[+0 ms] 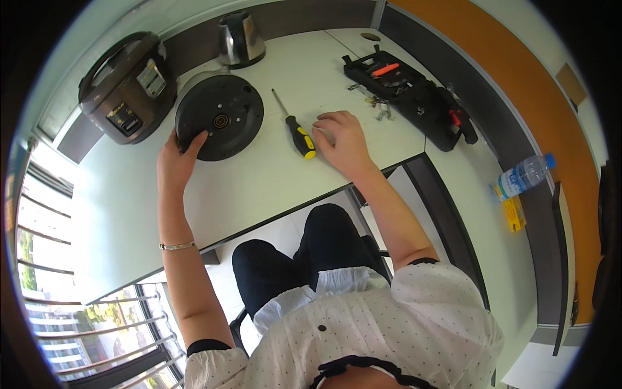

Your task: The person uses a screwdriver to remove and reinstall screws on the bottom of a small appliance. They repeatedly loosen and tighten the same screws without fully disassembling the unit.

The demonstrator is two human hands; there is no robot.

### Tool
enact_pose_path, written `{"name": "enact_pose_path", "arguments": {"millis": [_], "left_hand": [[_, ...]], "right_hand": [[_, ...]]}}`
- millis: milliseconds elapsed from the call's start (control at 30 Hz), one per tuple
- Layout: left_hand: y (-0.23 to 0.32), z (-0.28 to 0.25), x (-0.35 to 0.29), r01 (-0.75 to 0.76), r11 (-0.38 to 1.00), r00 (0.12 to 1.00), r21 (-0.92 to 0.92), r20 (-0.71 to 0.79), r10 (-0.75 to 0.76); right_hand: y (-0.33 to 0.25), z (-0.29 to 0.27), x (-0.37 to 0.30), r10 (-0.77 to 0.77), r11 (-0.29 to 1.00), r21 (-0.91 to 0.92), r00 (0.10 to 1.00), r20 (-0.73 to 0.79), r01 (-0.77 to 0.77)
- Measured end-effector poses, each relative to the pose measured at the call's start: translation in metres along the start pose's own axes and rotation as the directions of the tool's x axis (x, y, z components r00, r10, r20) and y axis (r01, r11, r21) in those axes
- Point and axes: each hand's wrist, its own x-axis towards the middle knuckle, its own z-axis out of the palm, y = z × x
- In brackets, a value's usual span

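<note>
My left hand [176, 162] grips the near left edge of a round black base [236, 139], its thumb on top and its other fingers hidden behind the rim. At the middle of the base is a ringed, brass-coloured socket with a few small bright spots around it. A pale, see-through rim shows behind the base. My right hand [343, 144] is at the table just right of a screwdriver [297, 134], with loosely bent fingers and nothing visible in them. The screwdriver has a black and yellow handle and lies with its shaft pointing away from me.
A brown electric cooker [126, 91] and a steel kettle [241, 40] stand at the back left. An opened black tool case [414, 107] lies at the right, with loose small metal pieces [382, 109] beside it. Farther right are a water bottle [526, 176] and a yellow box [515, 215].
</note>
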Motion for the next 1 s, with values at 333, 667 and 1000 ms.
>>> {"name": "enact_pose_path", "arguments": {"millis": [333, 667, 1000], "left_hand": [[0.01, 0.012, 0.017, -0.143, 0.99, 0.987, 0.012, -0.068, 0.144], [-0.015, 0.029, 0.013, -0.163, 0.982, 0.974, -0.099, -0.173, 0.145], [-0.014, 0.032, 0.012, -0.246, 0.969, 0.948, -0.04, -0.217, 0.232]], "right_hand": [[0.001, -0.004, 0.006, -0.218, 0.975, 0.071, 0.97, 0.107, 0.212], [0.02, 0.002, 0.02, -0.403, 0.905, 0.117, 0.733, 0.548, 0.41], [0.001, 0.003, 0.04, -0.285, 0.955, 0.208, 0.848, 0.448, 0.211]]}}
